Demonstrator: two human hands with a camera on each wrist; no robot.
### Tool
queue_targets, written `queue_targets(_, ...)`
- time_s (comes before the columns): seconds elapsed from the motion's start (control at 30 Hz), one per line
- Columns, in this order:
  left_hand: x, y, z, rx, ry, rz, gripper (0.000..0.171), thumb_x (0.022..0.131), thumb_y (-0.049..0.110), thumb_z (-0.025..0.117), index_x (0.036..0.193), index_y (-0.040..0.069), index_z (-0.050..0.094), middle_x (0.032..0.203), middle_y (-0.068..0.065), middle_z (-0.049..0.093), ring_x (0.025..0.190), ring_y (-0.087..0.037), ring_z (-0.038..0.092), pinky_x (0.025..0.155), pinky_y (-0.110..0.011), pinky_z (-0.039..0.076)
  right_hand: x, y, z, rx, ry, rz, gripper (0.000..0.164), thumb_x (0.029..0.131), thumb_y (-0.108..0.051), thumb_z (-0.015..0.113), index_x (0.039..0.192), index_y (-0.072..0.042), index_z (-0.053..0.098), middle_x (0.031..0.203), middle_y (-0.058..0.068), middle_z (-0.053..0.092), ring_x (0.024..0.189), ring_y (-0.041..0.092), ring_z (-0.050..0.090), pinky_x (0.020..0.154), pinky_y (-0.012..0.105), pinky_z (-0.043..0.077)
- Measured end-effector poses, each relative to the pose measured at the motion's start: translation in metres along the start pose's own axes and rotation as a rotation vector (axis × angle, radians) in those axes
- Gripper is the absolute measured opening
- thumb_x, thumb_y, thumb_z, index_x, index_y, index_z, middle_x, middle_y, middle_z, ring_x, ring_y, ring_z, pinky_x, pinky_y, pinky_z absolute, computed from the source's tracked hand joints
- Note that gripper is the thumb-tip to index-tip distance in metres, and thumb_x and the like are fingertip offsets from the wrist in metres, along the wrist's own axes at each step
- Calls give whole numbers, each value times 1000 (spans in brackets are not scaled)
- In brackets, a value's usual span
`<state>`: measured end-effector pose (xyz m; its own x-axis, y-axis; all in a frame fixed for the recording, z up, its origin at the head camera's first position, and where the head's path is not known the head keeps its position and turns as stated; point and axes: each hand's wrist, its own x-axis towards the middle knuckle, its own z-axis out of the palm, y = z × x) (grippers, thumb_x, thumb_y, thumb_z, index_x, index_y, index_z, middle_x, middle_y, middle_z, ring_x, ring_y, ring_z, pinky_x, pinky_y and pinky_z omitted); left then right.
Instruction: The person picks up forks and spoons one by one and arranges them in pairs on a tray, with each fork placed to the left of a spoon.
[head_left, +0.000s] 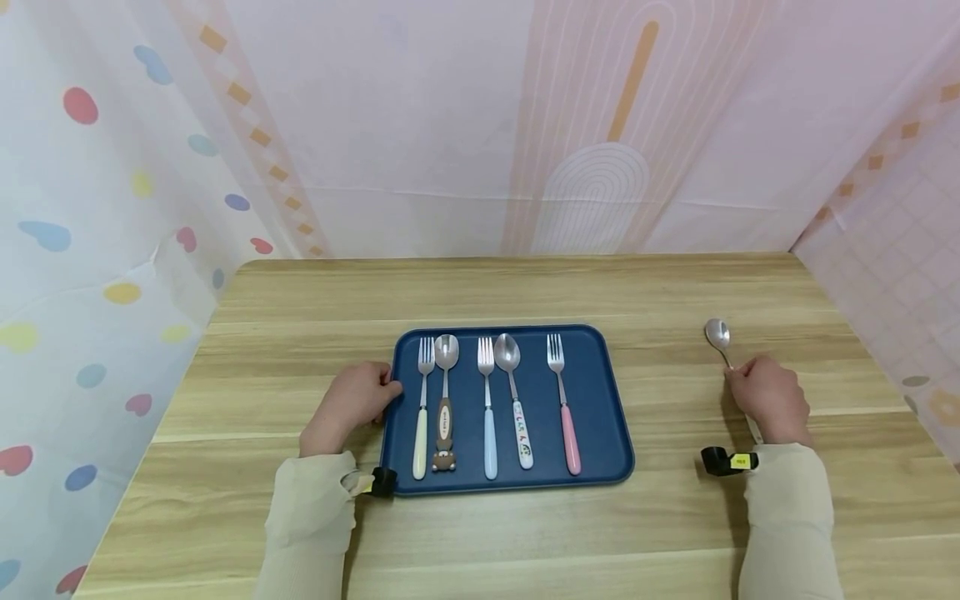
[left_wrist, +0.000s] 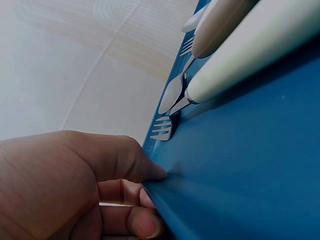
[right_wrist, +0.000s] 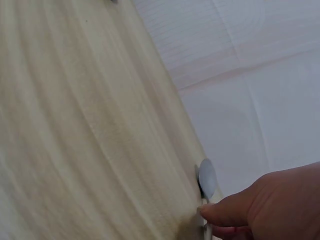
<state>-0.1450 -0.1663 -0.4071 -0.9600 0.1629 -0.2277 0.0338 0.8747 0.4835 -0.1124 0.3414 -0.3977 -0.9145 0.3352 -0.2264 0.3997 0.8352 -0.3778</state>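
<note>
A dark blue tray (head_left: 465,450) lies at the middle of the table with several forks and spoons laid side by side on it. My left hand (head_left: 358,398) grips the tray's left rim, thumb on the inside and fingers outside, as the left wrist view shows. Closest to it are a fork with a cream handle (head_left: 421,442) and a spoon with a brown bear handle (head_left: 445,425). Off to the right of the tray, my right hand (head_left: 770,398) pinches a metal spoon (head_left: 717,334) by its neck. The spoon's handle is mostly hidden under that hand.
On the tray also lie a blue-handled fork (head_left: 490,442), a spoon with a printed white handle (head_left: 522,433) and a pink-handled fork (head_left: 570,437). The wooden table (head_left: 540,542) ends at a patterned curtain (head_left: 420,125) behind and at both sides.
</note>
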Motion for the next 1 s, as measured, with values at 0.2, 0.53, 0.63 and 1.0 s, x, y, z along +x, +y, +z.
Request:
queue_targets(0.2,1,0,0,7,2,6,23,86,18,51,66,8,49,52,-4,51,44,-17,48,45,-29,38,2,2,3,-9,30,0,35,94,-33,42,92,-1,56,86,22,58,72,33,53,51,41,41)
queue_targets(0.53,1,0,0,3,9,8,23,86,17,51,65,7,48,52,-4,51,44,-17,48,45,-29,38,3,1,6,-33,43,-120,28,97,-25,40,93,1,50,75,16,54,64,28,49,49,37,38)
queue_targets(0.63,0,0,0,3,6,8,23,86,17,51,65,8,48,51,-4,50,44,-17,48,45,-29,38,3,1,7,-24,52,-153,27,96,-23,40,90,1,50,74,15,53,63,27,48,49,35,38)
queue_targets(1.0,0,0,0,-4,0,-1,23,87,17,51,66,7,49,51,-4,51,44,-17,48,45,-29,38,4,-1,5,-11,77,-198,26,95,-21,43,88,3,50,74,16,54,62,26,48,49,34,39)
